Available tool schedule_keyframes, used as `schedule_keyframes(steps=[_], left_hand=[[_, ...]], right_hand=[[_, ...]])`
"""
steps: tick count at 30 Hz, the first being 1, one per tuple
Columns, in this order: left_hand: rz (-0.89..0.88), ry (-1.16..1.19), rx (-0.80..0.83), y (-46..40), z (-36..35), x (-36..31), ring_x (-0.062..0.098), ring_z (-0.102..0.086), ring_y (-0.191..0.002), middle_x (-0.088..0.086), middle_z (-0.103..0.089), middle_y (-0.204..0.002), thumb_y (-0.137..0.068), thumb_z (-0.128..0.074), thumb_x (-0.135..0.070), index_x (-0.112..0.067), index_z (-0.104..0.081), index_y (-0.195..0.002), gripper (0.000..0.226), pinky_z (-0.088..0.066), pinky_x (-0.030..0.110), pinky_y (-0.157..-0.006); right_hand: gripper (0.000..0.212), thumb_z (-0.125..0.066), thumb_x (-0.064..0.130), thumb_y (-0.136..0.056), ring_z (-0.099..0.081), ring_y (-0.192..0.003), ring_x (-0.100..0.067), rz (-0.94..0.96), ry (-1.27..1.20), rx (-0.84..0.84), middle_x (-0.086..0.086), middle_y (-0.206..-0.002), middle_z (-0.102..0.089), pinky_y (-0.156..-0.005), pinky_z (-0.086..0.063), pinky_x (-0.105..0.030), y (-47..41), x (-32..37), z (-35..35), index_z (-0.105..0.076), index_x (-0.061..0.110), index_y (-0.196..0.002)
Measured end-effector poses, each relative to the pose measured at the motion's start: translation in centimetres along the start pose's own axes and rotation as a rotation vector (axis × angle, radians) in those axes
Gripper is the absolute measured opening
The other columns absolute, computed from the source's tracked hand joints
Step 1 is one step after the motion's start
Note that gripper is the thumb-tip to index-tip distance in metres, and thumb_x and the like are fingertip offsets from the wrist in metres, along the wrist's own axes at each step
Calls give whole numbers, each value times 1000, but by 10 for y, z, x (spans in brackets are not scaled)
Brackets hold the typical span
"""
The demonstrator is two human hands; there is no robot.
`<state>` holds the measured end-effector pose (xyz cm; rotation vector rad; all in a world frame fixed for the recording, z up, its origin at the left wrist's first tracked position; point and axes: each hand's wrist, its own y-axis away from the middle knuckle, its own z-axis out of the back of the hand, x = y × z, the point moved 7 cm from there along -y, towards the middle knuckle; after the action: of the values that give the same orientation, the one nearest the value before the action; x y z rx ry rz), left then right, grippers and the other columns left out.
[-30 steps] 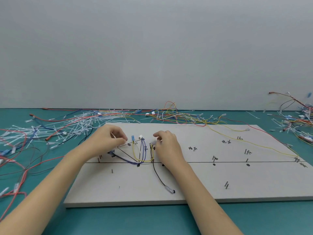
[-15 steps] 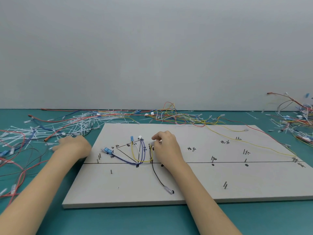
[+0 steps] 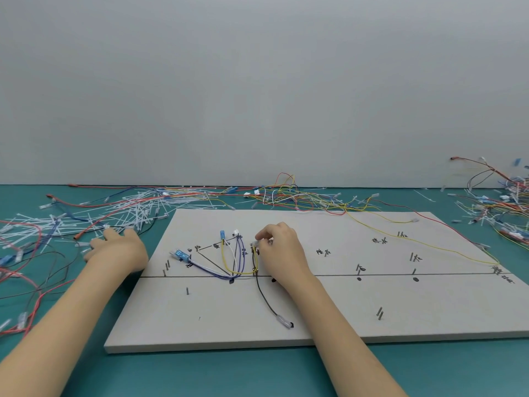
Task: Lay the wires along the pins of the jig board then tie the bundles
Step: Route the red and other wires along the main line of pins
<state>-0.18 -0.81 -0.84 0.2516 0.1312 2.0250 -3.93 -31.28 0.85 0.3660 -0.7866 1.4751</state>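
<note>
A grey jig board (image 3: 315, 305) with short metal pins and black markings lies on the teal table. Purple, yellow and white wires (image 3: 233, 262) with blue connectors loop between pins at its left middle. A black wire (image 3: 264, 296) runs toward me and ends in a clear terminal. My right hand (image 3: 282, 250) rests on the board and pinches a small clear terminal at the top of the yellow and black wires. My left hand (image 3: 117, 247) is off the board's left edge, fingers spread over the loose white cable ties (image 3: 86, 222) and wires; it holds nothing I can see.
Tangles of red, yellow and blue wires (image 3: 300, 196) lie behind the board and a second heap of wires (image 3: 498, 202) lies at the far right. A long yellow wire (image 3: 429, 245) crosses the board's right part. Red and black wires sprawl at the left.
My left hand left the wires on the board and moved left, off the board, over the cable ties. My right hand stayed on the terminal.
</note>
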Motion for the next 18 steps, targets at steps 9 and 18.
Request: schedule_keyframes(steps=[9,18], left_hand=[[-25,48,23,7,4,-2,48,-22,-137,25,-2,-154,-95,-37,-9,-7,-8,-149,61,-33,50,-106],[-170,233,-98,14,12,-20,44,-36,-120,23,-27,-130,-91,-43,-4,-10,-31,-118,30,-40,47,-85]], right_hand=[[23,-48,14,-92,-46,-109,-18,-4,5,5,-2,-109,-55,-85,-45,-34,0,0,-1,-69,16,-101],[34,-48,10,-89,-48,-105,-21,-42,-100,-106,1,-104,-51,-80,-42,-32,3,2,11,-52,15,-122]])
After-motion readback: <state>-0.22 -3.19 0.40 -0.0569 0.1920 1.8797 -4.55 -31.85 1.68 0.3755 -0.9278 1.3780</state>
